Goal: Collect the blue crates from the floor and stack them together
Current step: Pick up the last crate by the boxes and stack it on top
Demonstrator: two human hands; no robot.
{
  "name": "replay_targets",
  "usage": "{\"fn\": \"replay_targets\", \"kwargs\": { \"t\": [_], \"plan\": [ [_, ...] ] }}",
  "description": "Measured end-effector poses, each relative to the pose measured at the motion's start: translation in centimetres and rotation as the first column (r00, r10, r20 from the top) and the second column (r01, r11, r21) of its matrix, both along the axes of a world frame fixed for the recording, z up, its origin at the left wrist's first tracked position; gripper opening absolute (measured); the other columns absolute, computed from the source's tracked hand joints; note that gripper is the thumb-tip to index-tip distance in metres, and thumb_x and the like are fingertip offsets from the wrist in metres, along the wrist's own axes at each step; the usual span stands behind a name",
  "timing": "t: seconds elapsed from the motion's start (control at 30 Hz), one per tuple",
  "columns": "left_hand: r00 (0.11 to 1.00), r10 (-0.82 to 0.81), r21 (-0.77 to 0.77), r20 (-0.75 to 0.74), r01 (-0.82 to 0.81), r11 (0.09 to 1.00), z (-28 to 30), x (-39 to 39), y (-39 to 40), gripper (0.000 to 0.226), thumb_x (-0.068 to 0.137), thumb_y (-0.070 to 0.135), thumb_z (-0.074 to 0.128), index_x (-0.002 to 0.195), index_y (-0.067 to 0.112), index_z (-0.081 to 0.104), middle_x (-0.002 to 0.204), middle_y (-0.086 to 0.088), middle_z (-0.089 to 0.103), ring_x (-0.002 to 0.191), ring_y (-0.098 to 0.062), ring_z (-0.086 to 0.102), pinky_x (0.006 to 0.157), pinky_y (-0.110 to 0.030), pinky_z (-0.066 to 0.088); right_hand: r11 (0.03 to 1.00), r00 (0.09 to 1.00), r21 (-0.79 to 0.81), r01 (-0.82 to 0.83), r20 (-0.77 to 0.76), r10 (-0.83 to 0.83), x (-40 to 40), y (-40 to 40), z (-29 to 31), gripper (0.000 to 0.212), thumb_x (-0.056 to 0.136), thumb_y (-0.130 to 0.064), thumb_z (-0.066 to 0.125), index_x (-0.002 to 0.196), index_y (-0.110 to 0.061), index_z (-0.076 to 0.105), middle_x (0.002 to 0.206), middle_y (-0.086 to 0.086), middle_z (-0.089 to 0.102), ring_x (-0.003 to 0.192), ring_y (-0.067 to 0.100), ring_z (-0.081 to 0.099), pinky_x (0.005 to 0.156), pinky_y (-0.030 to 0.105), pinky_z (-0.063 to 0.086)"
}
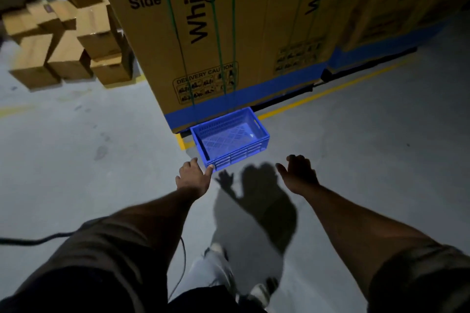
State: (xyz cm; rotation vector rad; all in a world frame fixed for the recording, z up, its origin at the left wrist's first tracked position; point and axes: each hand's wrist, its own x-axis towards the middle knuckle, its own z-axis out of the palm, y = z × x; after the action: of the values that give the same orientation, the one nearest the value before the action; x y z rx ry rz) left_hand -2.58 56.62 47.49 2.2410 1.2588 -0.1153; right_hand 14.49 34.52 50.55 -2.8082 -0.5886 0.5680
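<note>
Empty blue slatted plastic crate (230, 137) on grey floor, tucked against corner of tall brown cardboard appliance carton (203, 33); left hand (193, 177) open, thumb at crate's near corner; right hand (300, 175) open, near crate, likely spread to grasp both ends

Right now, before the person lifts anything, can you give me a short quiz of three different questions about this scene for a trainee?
1. True or false: the blue crate holds goods.
2. Which hand is at the crate's near corner: (a) left hand, (b) right hand?
3. Fill in: the crate sits on the floor against a large ____ box.

Key: 1 false, it looks empty. 2 (a); whether it touches, I cannot tell; the right hand is open, off the crate. 3 cardboard.
</note>
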Motion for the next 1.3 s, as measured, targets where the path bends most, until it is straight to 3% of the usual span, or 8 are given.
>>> {"fn": "replay_targets", "kwargs": {
  "t": [0.13,0.47,0.7,0.83,1.03,1.17,1.3],
  "plan": [
    [0.999,0.041,-0.027,-0.024,-0.041,0.999,-2.0,5.9,2.4,0.070,0.096,0.054,0.045,0.148,0.009,0.034,0.147,-0.019,0.042,0.136,-0.037,0.039,0.109,-0.049,0.035,0.998,0.996,-0.025,-0.059,0.065,0.060,6.8,2.9,-1.7,0.050,0.098,-0.046,0.043,0.127,-0.006,0.050,0.128,0.019,0.050,0.123,0.037,0.045,0.098,0.050,0.043],
    [0.995,0.097,-0.096,-0.034,-0.100,0.990,-7.4,21.0,10.2,0.069,0.098,0.052,0.044,0.146,0.003,0.034,0.143,-0.025,0.043,0.131,-0.042,0.041,0.107,-0.046,0.036,0.995,0.995,-0.043,-0.092,-0.048,0.090,22.7,13.6,-7.2,0.057,0.096,-0.047,0.046,0.136,-0.006,0.044,0.133,0.020,0.048,0.125,0.036,0.045,0.100,0.049,0.042],
    [0.955,0.293,-0.147,-0.053,-0.297,0.943,-10.4,27.4,13.9,0.065,0.097,0.047,0.050,0.142,0.002,0.038,0.141,-0.025,0.046,0.130,-0.041,0.042,0.105,-0.044,0.036,0.985,0.986,-0.069,-0.159,-0.064,0.155,31.2,19.0,-12.0,0.063,0.094,-0.051,0.046,0.131,0.000,0.048,0.131,0.026,0.052,0.122,0.040,0.049,0.099,0.044,0.040],
    [0.926,0.366,-0.137,-0.097,-0.377,0.916,-13.9,30.2,15.0,0.066,0.097,0.048,0.049,0.142,0.001,0.038,0.141,-0.024,0.047,0.130,-0.040,0.043,0.102,-0.044,0.038,0.967,0.968,-0.085,-0.239,-0.099,0.231,35.8,21.6,-16.0,0.062,0.094,-0.046,0.051,0.138,-0.002,0.044,0.141,0.024,0.045,0.131,0.039,0.042,0.106,0.043,0.035],
    [0.912,0.391,-0.115,-0.123,-0.405,0.907,-25.4,36.2,17.4,0.069,0.096,0.047,0.052,0.147,0.004,0.034,0.143,-0.022,0.045,0.131,-0.038,0.042,0.105,-0.045,0.038,0.936,0.933,-0.012,-0.352,-0.084,0.350,42.9,26.0,-28.2,0.062,0.090,-0.039,0.059,0.137,-0.001,0.045,0.140,0.025,0.045,0.130,0.041,0.042,0.110,0.045,0.031],
    [0.899,0.409,-0.133,-0.158,-0.430,0.893,-35.1,38.4,18.1,0.074,0.094,0.049,0.055,0.148,0.005,0.031,0.147,-0.020,0.041,0.134,-0.037,0.040,0.107,-0.046,0.037,0.911,0.914,-0.090,-0.402,-0.103,0.392,45.3,28.0,-38.3,0.061,0.090,-0.040,0.058,0.134,0.000,0.047,0.140,0.025,0.046,0.128,0.041,0.043,0.110,0.046,0.032],
    [0.903,0.388,-0.134,-0.187,-0.414,0.900,-44.4,38.1,19.9,0.083,0.090,0.048,0.062,0.150,0.002,0.027,0.150,-0.022,0.039,0.137,-0.038,0.038,0.113,-0.046,0.034,0.900,0.904,-0.095,-0.426,-0.098,0.417,46.0,29.5,-48.8,0.073,0.092,-0.049,0.040,0.137,0.007,0.044,0.134,0.034,0.049,0.124,0.047,0.048,0.108,0.052,0.036]
  ]
}}
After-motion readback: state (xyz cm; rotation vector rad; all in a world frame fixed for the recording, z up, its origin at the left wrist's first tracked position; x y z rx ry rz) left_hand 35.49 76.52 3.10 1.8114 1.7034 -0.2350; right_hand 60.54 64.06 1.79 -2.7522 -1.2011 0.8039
